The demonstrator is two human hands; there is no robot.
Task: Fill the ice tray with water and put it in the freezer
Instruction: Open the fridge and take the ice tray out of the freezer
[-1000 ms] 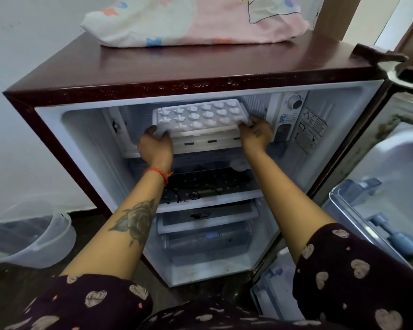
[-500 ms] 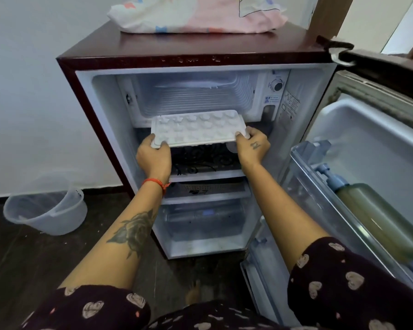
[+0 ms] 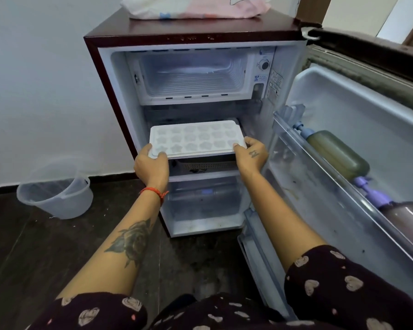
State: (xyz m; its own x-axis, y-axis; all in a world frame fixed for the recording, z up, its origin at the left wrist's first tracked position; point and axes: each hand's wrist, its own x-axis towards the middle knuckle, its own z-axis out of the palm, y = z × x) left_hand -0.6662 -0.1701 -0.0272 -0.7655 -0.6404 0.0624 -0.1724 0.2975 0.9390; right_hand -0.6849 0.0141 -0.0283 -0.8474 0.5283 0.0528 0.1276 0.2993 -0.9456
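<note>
- I'm holding the ice tray [image 3: 197, 139] w/ both hands, out front of the fridge [image 3: 110, 110], level w/ the shelf zone under the freezer compartment [image 3: 191, 77].
- My left hand [image 3: 151, 166] is gripping the tray's near-left corner, thumb curling over the rim, fingers going underneath.
- My right hand [image 3: 252, 154] is gripping the near-right corner, thumb lying on top of the rim; other fingers are hidden under the tray.
- Tray's long axis is running 9-to-3 o'clock across me, short axis pointing 12 o'clock into the fridge. Sitting about level, maybe tipping a touch toward me.
- Cavities are looking pale & cloudy; can't tell if that's water, ice or bare plastic.
- Key relation: freezer compartment is lying at 12 o'clock from the tray & clearly higher; its mouth is standing open, looking wider than the tray's long side.
- Both hands are sitting equally near, one per end, so neither's leading.
- I'm judging the tray is outside the freezer right now, so task isn't done; if empty, it's needing water first.
- Door [image 3: 343, 129] is hanging open at 3 o'clock, bottles [image 3: 336, 153] in its rack, near my right arm.
- Bucket [image 3: 55, 196] is sitting on the floor at 9 o'clock, well apart.
</note>
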